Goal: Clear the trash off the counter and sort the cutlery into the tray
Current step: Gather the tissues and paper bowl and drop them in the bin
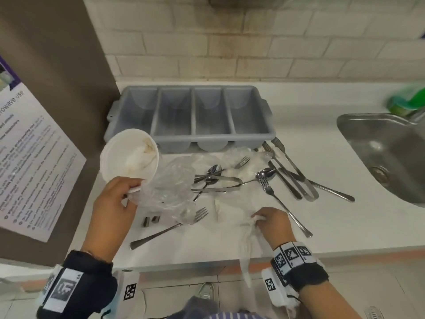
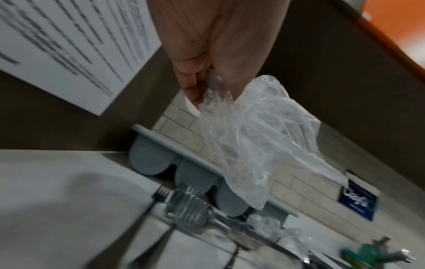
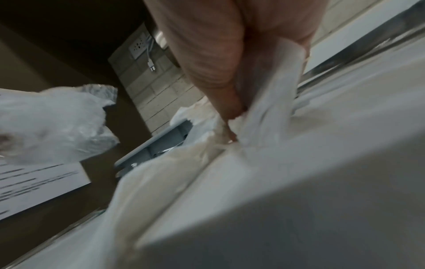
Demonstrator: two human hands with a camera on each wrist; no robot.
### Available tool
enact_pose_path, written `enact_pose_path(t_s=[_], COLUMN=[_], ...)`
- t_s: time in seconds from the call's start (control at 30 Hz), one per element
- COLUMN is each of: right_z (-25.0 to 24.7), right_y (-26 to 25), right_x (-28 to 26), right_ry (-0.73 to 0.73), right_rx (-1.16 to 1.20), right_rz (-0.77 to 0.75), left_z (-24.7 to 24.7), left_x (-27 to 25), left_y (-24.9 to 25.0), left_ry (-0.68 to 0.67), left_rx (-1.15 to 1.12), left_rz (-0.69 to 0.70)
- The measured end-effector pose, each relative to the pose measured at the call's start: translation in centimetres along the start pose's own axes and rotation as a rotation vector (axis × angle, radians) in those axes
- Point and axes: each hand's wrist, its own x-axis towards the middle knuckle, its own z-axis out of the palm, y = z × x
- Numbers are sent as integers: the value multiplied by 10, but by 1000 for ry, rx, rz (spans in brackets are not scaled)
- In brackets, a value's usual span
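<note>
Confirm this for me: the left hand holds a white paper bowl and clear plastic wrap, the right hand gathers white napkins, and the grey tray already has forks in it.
One detail is wrong: the grey tray holds nothing; the head view shows all four compartments bare, and the forks lie on the counter. The rest stands: the left hand holds the white paper bowl and clear plastic wrap, and the right hand gathers white napkins.

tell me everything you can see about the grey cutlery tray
The grey cutlery tray looks like moulded plastic: a long box with four side-by-side compartments, rounded bottoms and end handles. All four compartments look empty. It sits flat on the white counter against the tiled wall, its left end beside the brown panel. Neither hand touches it.
</note>
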Motion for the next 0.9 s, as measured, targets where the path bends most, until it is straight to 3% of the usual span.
enact_pose_path(t_s=[0.27,0.37,0.53,0.67,0.8,0.9], right_z=[-61,-83,-138,-182,-185,-169], right_y=[56,56,37,58,139,213], right_x=[-44,-62,-89,-133,-184,-226], right_ry=[360,511,698,880,1060,1227], right_rx=[101,293,579,605,611,678], right_rz=[196,212,32,-17,209,470], left_z=[56,78,104,126,164,204], left_x=[15,17,7,-16,-60,-102], left_y=[54,79,125,166,214,240], left_ry=[-247,-339,-416,-519,-690,-1008], left_rx=[-228,-248,-304,-325,-400,-380], left_rz=[224,289,401,531,677,730])
